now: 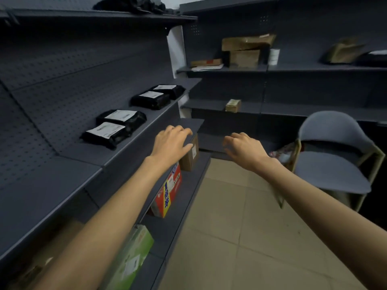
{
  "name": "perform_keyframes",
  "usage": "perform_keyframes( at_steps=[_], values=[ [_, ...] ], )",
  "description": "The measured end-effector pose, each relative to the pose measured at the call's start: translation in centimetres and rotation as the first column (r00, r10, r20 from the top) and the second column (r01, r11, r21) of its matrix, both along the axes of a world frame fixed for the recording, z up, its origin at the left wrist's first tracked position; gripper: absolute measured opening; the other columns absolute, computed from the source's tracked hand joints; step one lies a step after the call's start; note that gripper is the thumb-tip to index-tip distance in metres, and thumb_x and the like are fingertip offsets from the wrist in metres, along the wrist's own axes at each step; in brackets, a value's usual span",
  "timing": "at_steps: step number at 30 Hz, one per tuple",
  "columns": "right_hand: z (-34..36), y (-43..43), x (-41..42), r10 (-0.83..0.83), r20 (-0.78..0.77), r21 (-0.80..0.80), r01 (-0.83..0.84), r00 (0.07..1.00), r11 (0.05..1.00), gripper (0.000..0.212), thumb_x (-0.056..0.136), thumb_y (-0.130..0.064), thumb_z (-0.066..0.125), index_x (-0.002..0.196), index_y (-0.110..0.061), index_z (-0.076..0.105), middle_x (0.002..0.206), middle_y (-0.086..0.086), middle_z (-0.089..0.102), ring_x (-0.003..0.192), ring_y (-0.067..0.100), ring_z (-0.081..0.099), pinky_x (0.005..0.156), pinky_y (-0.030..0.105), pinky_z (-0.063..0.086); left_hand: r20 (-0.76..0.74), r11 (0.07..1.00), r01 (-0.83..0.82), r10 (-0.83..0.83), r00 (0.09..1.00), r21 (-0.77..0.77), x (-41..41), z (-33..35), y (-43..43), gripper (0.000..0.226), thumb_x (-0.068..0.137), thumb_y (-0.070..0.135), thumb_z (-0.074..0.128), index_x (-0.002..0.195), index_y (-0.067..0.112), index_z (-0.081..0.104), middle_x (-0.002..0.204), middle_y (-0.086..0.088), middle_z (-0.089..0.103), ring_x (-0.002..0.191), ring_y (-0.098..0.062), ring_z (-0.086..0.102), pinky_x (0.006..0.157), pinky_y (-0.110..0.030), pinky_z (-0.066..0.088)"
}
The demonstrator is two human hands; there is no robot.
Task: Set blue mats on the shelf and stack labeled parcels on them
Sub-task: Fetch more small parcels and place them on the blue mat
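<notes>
Several black parcels with white labels lie on the dark grey shelf (88, 151) at my left: a near pair (114, 127) and a far pair (158, 96). No blue mat shows in this view. My left hand (170, 142) hovers palm down over the shelf's front edge, fingers spread and holding nothing. To its right, over the aisle, my right hand (244, 149) is also palm down, with curled, parted fingers and nothing in it. Both hands are to the right of the parcels and apart from them.
Below the shelf stand a brown carton (191, 154), a red and yellow box (167, 192) and a green box (134, 254). A grey chair (333, 162) stands at the right. Back shelves hold cardboard boxes (244, 51). Tiled floor (230, 237) runs between.
</notes>
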State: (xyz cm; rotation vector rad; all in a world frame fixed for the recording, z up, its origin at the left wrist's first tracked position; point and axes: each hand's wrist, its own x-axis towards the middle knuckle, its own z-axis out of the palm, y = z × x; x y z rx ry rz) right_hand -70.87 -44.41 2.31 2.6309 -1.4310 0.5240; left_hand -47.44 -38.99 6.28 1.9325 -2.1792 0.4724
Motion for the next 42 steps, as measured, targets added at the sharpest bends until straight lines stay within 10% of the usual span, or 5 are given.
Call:
perform_keyframes(
  at_steps=[23, 42],
  values=[
    [4.2, -45.2, -1.2, -0.165, -0.017, -0.084, 0.163, 0.986, 0.983, 0.024, 0.098, -0.029, 0.042, 0.113, -0.018, 0.057, 0.112, 0.004, 0.060, 0.107, 0.028, 0.057, 0.063, 0.037, 0.045, 0.139, 0.993, 0.109, -0.103, 0.985, -0.039, 1.1, 4.7, -48.3, 0.035, 0.093, 0.028, 0.052, 0.127, 0.024, 0.057, 0.123, 0.001, 0.062, 0.114, -0.026, 0.055, 0.084, -0.038, 0.047],
    [21.3, -79.4, 9.7, 0.458, 0.091, -0.438, -0.378, 0.884, 0.816, 0.033, 0.097, -0.030, 0.046, 0.128, -0.022, 0.052, 0.123, 0.001, 0.057, 0.115, 0.026, 0.052, 0.074, 0.039, 0.051, 0.186, 0.818, -0.275, 0.415, 0.891, -0.505, 3.3, 23.7, -71.8, 0.035, 0.097, 0.032, 0.053, 0.129, 0.020, 0.058, 0.129, -0.001, 0.060, 0.124, -0.024, 0.050, 0.083, -0.043, 0.051]
  ],
)
